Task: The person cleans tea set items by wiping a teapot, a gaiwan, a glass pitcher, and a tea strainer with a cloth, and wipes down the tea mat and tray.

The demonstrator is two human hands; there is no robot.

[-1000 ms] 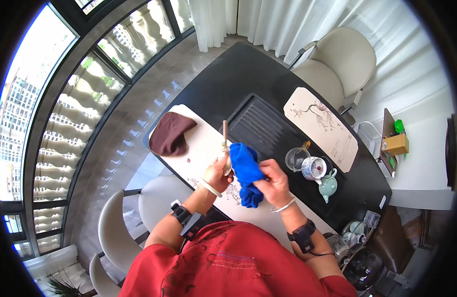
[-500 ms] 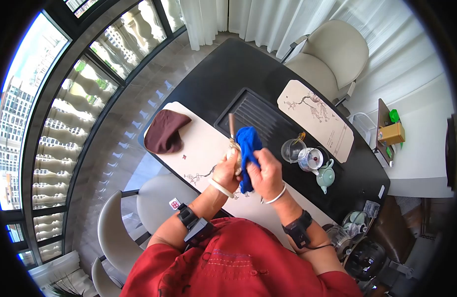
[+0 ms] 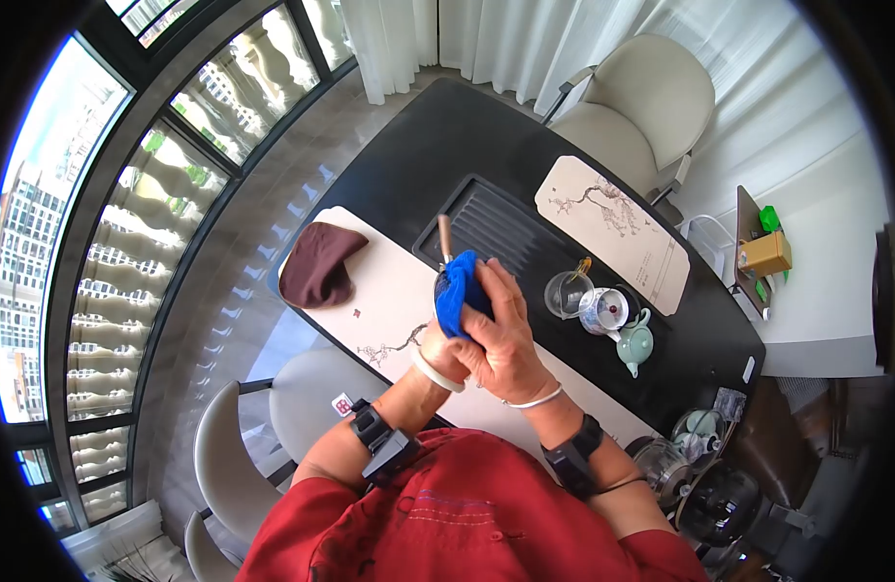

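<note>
A blue cloth (image 3: 455, 296) is wrapped over an object whose brown stick-like end (image 3: 444, 238) pokes out at the top; the cloth and fingers hide the rest, so its kind does not show. My right hand (image 3: 501, 339) is closed on the cloth, pressing it against that object from the right. Below it, my left hand (image 3: 442, 351) supports the object, its fingers mostly covered by the cloth and my right hand. Both hands are above the pale table runner (image 3: 554, 393). A dark brown cloth (image 3: 321, 264) lies crumpled on the runner's far left end.
A ribbed black tea tray (image 3: 496, 228) lies mid-table. To its right stand a glass pitcher (image 3: 567, 294), a lidded white bowl (image 3: 607, 310) and a green teapot (image 3: 635, 347). A printed mat (image 3: 612, 228) is behind them. Chairs (image 3: 651, 97) stand at the table's far and near sides.
My right hand has moved up and over, folding the blue cloth around the object. The pale knotted part that showed in my left hand is now covered.
</note>
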